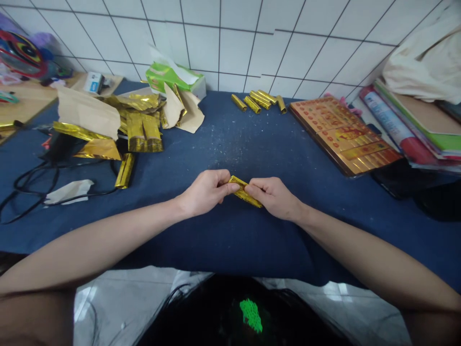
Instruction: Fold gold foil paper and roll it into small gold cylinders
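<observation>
A narrow folded piece of gold foil paper (248, 195) is held slantwise just above or on the blue tablecloth. My left hand (206, 192) pinches its upper left end between thumb and curled fingers. Closed on its right part is my right hand (275, 198), with the thumb lying on top. Part of the foil is hidden by my fingers. Several small gold foil rolls (260, 101) lie at the back near the wall. To the left, flat double gold foil strips (144, 132) rest on a pile, and a gold double roll (125, 171) lies nearer me.
Brown paper (90, 111), a black cable (27, 190) and a torn paper scrap (70, 192) are at left. A green tissue pack (173, 77) stands by the tiled wall. On the right are an orange-gold printed box (344, 132), stacked books (418, 120) and a cloth bag (425, 62).
</observation>
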Demonstrator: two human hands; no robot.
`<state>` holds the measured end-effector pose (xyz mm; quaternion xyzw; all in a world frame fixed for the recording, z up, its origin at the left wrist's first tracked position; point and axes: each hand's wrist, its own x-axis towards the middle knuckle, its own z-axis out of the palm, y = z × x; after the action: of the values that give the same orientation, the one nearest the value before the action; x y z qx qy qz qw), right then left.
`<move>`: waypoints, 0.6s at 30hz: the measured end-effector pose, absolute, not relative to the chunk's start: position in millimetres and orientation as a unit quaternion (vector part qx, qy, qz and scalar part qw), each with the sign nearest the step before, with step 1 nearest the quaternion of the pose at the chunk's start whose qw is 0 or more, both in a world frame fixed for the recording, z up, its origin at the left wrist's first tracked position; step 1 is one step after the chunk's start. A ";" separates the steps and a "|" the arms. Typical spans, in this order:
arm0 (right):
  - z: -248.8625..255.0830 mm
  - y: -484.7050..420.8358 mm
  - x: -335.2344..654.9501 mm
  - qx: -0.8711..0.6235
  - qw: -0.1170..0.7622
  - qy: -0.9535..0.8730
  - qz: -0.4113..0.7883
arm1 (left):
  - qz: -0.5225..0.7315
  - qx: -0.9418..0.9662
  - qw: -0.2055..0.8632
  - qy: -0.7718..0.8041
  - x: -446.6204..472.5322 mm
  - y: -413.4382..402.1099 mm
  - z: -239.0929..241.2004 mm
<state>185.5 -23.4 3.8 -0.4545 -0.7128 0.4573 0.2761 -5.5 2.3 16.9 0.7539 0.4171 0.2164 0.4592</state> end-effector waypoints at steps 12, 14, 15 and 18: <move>5.5 -23.0 188.4 -0.460 0.260 -0.718 0.454 | 0.255 0.719 0.499 0.412 -10.5 10.6 17.5; 4.6 -23.6 187.8 -0.464 0.248 -0.733 0.431 | 0.235 0.711 0.529 0.399 -11.0 11.2 18.7; 4.4 -23.9 187.2 -0.466 0.239 -0.741 0.420 | 0.229 0.707 0.542 0.393 -10.9 10.9 19.3; 4.8 -24.8 185.1 -0.463 0.215 -0.768 0.386 | 0.217 0.711 0.552 0.377 -9.4 7.4 19.7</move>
<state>185.1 -24.8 4.8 -0.4625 -0.7683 0.3864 0.2154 -9.4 7.4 19.7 0.7114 0.3771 0.2171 0.5519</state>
